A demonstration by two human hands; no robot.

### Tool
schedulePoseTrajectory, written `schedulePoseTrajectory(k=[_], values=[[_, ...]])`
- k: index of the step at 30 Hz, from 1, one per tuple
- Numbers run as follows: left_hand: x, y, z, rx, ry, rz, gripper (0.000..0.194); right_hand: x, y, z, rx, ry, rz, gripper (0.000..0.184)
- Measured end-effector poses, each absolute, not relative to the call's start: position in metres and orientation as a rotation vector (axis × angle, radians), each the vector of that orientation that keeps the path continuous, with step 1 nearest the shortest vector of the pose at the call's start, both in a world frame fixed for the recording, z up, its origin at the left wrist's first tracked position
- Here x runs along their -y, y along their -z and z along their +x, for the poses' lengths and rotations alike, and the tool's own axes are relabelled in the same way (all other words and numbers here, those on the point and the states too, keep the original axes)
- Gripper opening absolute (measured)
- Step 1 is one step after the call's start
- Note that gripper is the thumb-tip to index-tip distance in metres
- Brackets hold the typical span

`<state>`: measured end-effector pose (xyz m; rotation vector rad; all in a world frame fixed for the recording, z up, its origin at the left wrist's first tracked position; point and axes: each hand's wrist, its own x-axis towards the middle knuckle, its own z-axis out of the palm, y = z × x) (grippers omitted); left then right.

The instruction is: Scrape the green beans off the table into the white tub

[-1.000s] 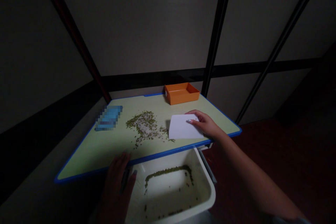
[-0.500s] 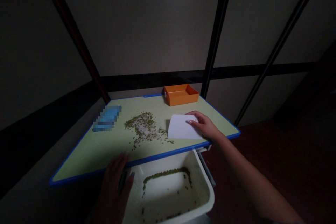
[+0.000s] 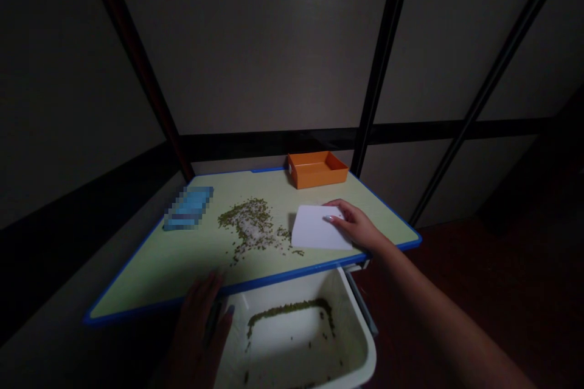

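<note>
My right hand (image 3: pixel 353 226) grips a flat white sheet (image 3: pixel 314 228), a card or scraper with rounded corners, thumb on top and fingers at its far edge. The sheet is just above or on the table, beside the right side of a spread pile of small green and whitish grains (image 3: pixel 250 225). My left hand (image 3: pixel 201 316), in deep shadow, rests at the near table edge with its thumb apart from the fingers. Its thumb is close to the left rim of a white drawer-like bin (image 3: pixel 367 346), which has green grains along its inner floor edges.
A pale green table (image 3: pixel 150 267) with a blue rim carries an orange open box (image 3: pixel 322 177) at the back right and a blurred-out blue object (image 3: pixel 189 206) at the left. Dark-framed panels (image 3: pixel 274 42) stand behind the table. The bin sits under the front edge.
The whole view has shifted slightly, so the table and bin appear a little lower. Both hands, the white sheet and the grain pile keep about the same places on the table.
</note>
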<state>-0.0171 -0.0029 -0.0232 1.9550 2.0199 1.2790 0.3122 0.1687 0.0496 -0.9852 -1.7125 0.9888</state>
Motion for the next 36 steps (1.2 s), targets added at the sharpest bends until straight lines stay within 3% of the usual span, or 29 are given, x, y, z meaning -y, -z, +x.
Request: schedulePoseTrajectory(k=[10,36], values=[[0.0033,0.0248,-0.0158,-2.004,-1.333,1.873,0.047,-0.1698,-0.0530,0.3043,1.721,-0.874,-1.000,0.033],[0.0058,0.0200,-0.0129,-2.045,-1.264,1.939,0.050,-0.1715,-0.0485,0.3089,1.591,-1.084,-0.953,0.037]])
